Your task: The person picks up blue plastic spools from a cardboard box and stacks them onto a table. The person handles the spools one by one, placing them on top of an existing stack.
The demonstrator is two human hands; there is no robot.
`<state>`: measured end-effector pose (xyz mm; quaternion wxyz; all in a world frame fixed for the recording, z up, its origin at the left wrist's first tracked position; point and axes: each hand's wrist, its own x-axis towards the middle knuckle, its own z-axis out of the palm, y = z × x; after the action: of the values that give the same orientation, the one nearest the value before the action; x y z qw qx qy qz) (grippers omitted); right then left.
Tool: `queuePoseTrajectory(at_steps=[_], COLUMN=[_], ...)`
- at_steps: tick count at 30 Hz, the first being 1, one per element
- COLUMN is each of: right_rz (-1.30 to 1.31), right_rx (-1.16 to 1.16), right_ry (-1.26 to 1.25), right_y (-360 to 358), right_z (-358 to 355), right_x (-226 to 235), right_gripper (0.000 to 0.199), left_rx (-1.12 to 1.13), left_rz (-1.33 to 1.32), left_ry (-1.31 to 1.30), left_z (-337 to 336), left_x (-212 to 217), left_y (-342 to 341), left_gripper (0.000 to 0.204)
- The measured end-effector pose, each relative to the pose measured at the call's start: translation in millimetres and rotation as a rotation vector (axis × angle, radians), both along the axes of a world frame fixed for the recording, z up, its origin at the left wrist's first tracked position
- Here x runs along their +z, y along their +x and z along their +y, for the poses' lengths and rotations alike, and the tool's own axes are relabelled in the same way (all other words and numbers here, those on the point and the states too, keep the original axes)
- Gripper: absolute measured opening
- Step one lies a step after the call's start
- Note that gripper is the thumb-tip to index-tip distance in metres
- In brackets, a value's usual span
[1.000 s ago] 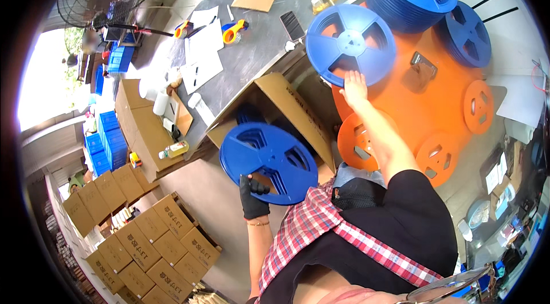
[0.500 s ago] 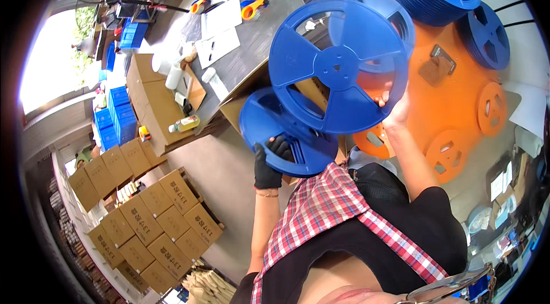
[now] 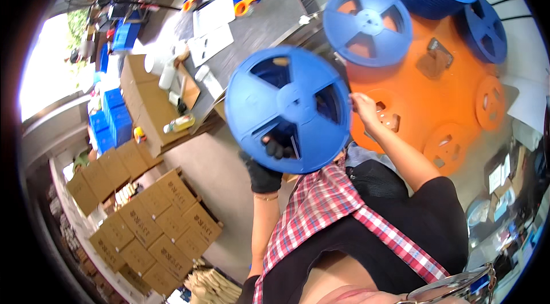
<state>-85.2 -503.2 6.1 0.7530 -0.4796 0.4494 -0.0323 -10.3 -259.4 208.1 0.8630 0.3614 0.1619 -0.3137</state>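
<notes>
A broad blue reel [image 3: 297, 87] is lying between the 2 hands, its flat face pointing up toward the wearer; being round, it is showing no long axis. The gloved left hand [image 3: 263, 171] is sitting at its lower-left part, the reel extending up and to the right of that hand. Its fingers are curling into an opening while the palm is staying outside the rim: it is apparently clamping the darker blue reels [image 3: 327, 105] underneath, and whether it is also gripping the upper reel, I cannot tell. The bare right hand [image 3: 366, 110] is meeting the right edge of the broad reel, which is lying just to its left; whether its fingers are pinching that rim is unclear. Above the right hand, and nearer to it than to the left, a paler blue reel [image 3: 395, 40] is resting over an orange surface [image 3: 412, 89]. The grey tabletop [image 3: 260, 32] is stretching beyond the left hand.
</notes>
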Motion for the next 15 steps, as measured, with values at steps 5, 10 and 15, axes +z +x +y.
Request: queuePoseTrajectory(at_steps=[5,10,15], right_rz=[0.072,0.399,0.063], right_rx=[0.306,0.493,0.519], right_ry=[-0.987,-1.375,-1.397], right_y=[72.8,90.2,77.6], right_z=[-66.3,-89.1,-70.5], right_x=[-24.4,-65.9,-35.9], right_gripper=[0.041,0.044,0.030], left_rx=[-0.010,0.171,0.240], left_rz=[0.048,0.117,0.221], left_ry=[-0.128,0.096,-0.047], left_z=[26.5,37.1,57.4], left_x=[-9.3,-9.9,-14.8], left_y=[0.4,-10.8,-18.3], left_gripper=[0.030,0.022,0.028])
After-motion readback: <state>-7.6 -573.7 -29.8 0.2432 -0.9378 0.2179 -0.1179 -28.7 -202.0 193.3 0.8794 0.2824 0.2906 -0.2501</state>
